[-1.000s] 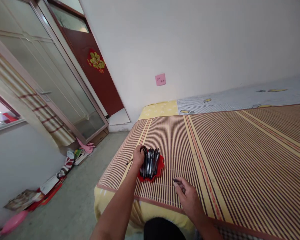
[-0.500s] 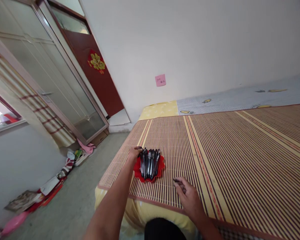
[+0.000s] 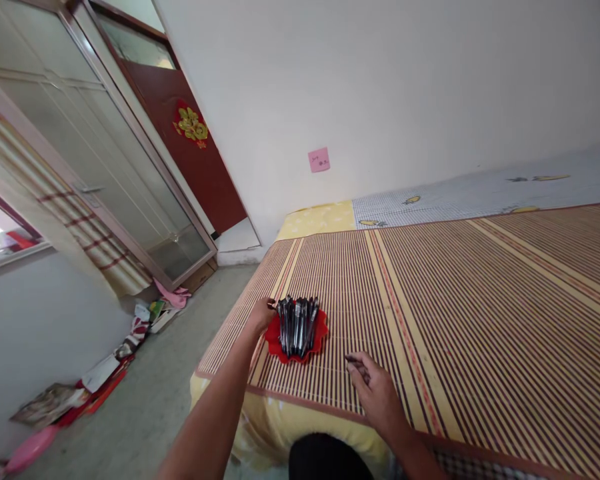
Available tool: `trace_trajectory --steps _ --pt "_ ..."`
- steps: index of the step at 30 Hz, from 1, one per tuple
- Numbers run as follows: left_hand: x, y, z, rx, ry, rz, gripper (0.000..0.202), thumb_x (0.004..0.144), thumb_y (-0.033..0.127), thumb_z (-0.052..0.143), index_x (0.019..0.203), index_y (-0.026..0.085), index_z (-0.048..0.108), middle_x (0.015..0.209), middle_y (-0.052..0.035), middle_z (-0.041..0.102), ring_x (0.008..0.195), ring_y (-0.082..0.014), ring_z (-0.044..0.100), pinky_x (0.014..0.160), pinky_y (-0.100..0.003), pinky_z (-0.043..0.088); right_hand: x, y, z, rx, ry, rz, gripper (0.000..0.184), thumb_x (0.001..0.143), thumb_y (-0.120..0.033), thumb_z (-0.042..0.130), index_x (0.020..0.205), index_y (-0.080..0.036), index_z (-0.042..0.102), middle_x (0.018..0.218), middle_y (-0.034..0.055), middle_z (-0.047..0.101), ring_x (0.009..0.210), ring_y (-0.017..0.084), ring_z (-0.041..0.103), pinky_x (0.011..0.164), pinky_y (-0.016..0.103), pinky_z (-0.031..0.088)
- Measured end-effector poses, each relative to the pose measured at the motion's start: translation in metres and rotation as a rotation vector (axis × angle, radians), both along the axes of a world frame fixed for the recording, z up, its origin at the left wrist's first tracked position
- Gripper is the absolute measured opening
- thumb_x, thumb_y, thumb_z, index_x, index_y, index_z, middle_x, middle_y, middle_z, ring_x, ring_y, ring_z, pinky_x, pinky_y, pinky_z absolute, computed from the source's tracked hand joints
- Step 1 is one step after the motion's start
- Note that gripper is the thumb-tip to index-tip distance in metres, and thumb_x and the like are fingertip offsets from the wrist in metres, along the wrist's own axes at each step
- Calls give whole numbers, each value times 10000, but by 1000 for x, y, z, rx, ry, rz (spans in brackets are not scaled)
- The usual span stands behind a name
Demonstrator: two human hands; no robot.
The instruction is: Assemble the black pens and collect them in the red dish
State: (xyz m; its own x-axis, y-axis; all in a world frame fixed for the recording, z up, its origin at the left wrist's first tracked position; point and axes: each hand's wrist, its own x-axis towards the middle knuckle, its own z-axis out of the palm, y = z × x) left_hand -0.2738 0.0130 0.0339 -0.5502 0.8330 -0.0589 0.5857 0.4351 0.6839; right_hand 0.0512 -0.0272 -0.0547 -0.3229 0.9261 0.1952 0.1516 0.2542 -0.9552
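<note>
A small red scalloped dish (image 3: 321, 331) sits near the front left corner of a striped bamboo mat (image 3: 455, 293) on a bed. Several dark pens (image 3: 296, 323) lie bundled in it. My left hand (image 3: 261, 315) is at the dish's left rim, fingers curled against the pens' far ends. My right hand (image 3: 373, 391) rests on the mat to the right of the dish, fingers curled around a small dark thing, maybe a pen.
A yellow sheet (image 3: 317, 219) shows beyond the mat, against a white wall with a pink note (image 3: 319, 160). To the left lie a grey floor, clutter (image 3: 105, 367) along the wall, a glass sliding door (image 3: 105, 173) and a dark red door (image 3: 195, 147).
My left hand has slid from on top of the pens to the dish's left rim. My right hand has stayed in place.
</note>
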Motion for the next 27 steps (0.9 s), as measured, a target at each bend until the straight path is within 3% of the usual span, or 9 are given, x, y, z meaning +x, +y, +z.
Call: trace_trajectory --steps 5,9,15,27 --pt "2 -3 9 -108 237 -17 185 825 228 749 967 131 683 995 -105 721 975 -239 671 901 -385 504 0 0 -1 5 16 2 335 906 -460 486 1020 -208 676 1018 135 753 922 259 728 813 367 578" --pt "4 0 12 -153 297 -44 237 826 259 755 1014 135 679 1042 -107 714 998 -233 662 901 -373 501 0 0 1 16 8 0 321 912 -448 488 1016 -212 680 1006 128 754 907 252 729 791 351 576" --pt "0 -1 12 -203 216 -36 231 932 357 673 975 129 679 868 -21 690 774 -175 667 753 -351 562 1 0 -1 29 -7 5 331 923 -456 488 1042 -218 685 999 120 747 914 247 725 781 343 575" --pt "-11 -8 14 -81 -26 -83 269 946 361 651 798 136 653 675 21 629 632 -132 624 648 -293 533 1 0 0 59 -4 -5 310 930 -434 484 1012 -214 686 949 100 744 867 229 721 773 329 569"
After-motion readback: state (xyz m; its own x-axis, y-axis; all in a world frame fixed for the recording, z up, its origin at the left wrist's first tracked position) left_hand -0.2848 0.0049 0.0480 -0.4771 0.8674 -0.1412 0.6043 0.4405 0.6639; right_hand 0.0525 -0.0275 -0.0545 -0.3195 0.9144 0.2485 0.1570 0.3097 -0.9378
